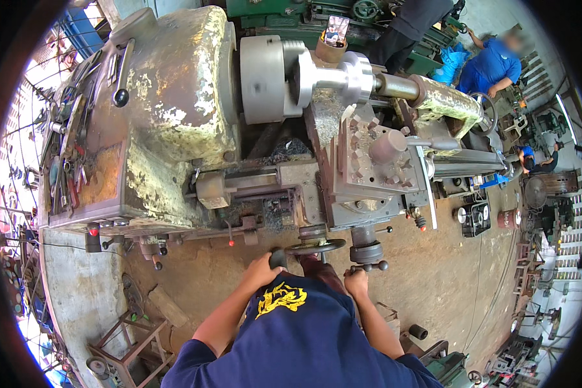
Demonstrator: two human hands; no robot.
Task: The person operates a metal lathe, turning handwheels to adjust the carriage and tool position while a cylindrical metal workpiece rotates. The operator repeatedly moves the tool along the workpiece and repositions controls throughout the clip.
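Observation:
I stand at a large, worn metal lathe. My left hand (260,270) is closed round the dark handle (278,258) at the left side of the carriage handwheel (315,247). My right hand (355,282) grips one end of the ball-ended crank handle (372,266) under the cross slide; its fingers are partly hidden. Beyond the hands stands the square tool post (381,155), studded with bolts. A shiny stepped metal workpiece (330,79) with wide round flanges runs from the chuck (262,81) to the tailstock (446,107). The cutting tip is hard to make out.
Wrenches and other hand tools (68,155) lie on the headstock's left side. Metal chips (291,150) lie on the bed below the chuck. A phone (336,29) stands behind the workpiece. A person in blue (491,64) is beyond the tailstock. A metal frame (129,343) stands at lower left.

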